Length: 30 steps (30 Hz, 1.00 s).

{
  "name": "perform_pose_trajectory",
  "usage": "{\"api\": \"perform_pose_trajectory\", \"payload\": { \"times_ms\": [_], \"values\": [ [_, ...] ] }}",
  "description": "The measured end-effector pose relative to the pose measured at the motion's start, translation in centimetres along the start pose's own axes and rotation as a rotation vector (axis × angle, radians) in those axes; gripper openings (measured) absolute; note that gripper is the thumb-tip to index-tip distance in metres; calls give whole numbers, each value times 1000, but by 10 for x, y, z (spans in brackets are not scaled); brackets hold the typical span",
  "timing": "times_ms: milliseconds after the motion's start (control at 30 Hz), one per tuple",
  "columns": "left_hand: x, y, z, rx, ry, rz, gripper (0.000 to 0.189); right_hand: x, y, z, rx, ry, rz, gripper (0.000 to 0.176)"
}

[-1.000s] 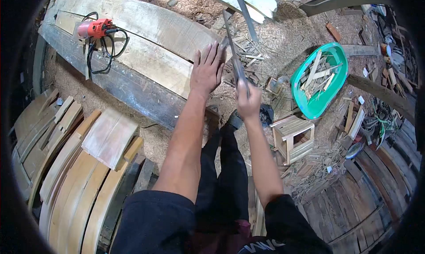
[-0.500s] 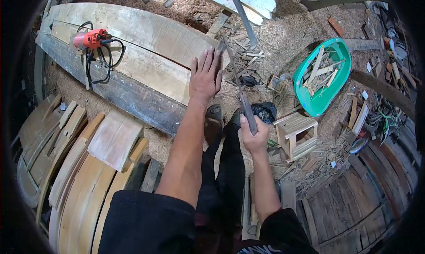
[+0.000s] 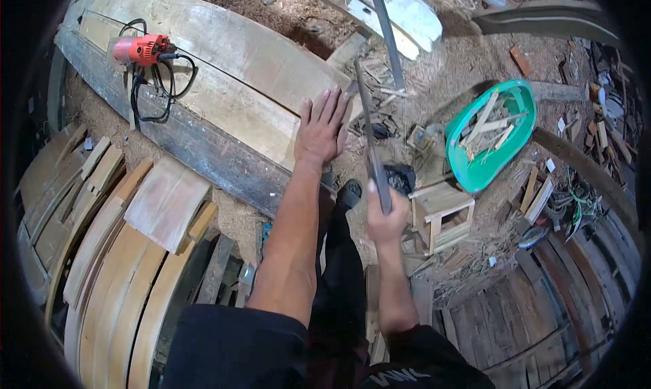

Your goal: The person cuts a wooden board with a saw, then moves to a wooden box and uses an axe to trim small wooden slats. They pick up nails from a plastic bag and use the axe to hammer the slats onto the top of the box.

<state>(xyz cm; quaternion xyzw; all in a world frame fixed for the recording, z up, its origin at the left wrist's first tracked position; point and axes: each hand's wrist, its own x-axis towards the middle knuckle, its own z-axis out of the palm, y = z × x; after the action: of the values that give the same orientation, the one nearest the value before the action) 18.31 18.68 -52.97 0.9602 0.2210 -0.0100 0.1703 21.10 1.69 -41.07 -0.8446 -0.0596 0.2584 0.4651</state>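
saw at the plank end, left hand bracing

head view: the left hand [image 3: 322, 128] lies flat with fingers spread on the near end of the plank [image 3: 224, 70]. its grip is released and it only presses down. the right hand [image 3: 385, 218] has its grip clenched round the handle of the saw [image 3: 366, 128]. the blade runs up and away, just beside the left fingertips, at the plank's end edge. whether the teeth bite the wood cannot be told.

this reads as a sawing stroke in hand. the next stroke, as i judge it, calls for a straight blade and for the left fingers to stay off its line.

a red router [image 3: 139, 50] with its coiled cord lies on the plank's far part, well apart. a stool [image 3: 441, 209] stands just beside the right hand and may crowd the pull. a green basin [image 3: 475, 175] of offcuts sits beyond it, and curved boards [image 3: 122, 274] are stacked at the left.
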Motion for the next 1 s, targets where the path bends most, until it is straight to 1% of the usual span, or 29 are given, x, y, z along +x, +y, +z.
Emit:
{"api": "perform_pose_trajectory", "payload": {
  "times_ms": [33,100,133,167,267,333,367,433,500,600,633,700,767,800,833,933,1000],
  "values": [
    [1,-1,-2,-26,-3,1,69,26,1,11,6,8,-43,31],
    [-1,-1,-2,-44,5,10,69,63,-5,30,41,-23,-31,31],
    [-3,-1,-3,-36,-9,-1,70,69,-7,35,55,-42,-18,31],
    [-3,-2,-4,-34,-23,-6,70,61,-4,29,11,-29,-81,29],
    [-3,0,-2,-13,-49,-4,72,4,-15,-7,29,-37,32,26],
    [0,-2,-3,-3,-51,-14,72,-10,-13,-15,27,-63,56,25],
    [-4,-1,-3,-11,-62,-18,72,-2,-6,-9,-12,-43,34,27],
    [2,-1,-3,-24,-54,-14,72,38,-2,15,32,-70,5,29],
    [-2,-2,-2,-44,-51,-15,73,52,-3,26,69,-61,0,30],
    [-3,0,-2,46,-75,5,72,33,-10,9,30,-22,52,31],
    [-1,0,-2,47,-130,-12,71,23,-10,4,4,-25,39,31],
    [-4,-1,-2,23,-93,3,71,-5,-9,1,2,-17,26,31],
    [-3,-1,3,3,-15,2,69,4,1,5,12,3,20,31],
    [-7,1,3,-2,-31,-5,68,7,6,8,18,14,27,31],
    [-4,-1,1,2,-34,-6,68,15,13,18,89,18,0,31],
    [-4,-2,-1,18,-19,-3,67,22,20,26,42,-6,-33,32],
    [-4,0,-1,-9,12,2,67,21,20,29,61,14,-44,36]
  ]
}}
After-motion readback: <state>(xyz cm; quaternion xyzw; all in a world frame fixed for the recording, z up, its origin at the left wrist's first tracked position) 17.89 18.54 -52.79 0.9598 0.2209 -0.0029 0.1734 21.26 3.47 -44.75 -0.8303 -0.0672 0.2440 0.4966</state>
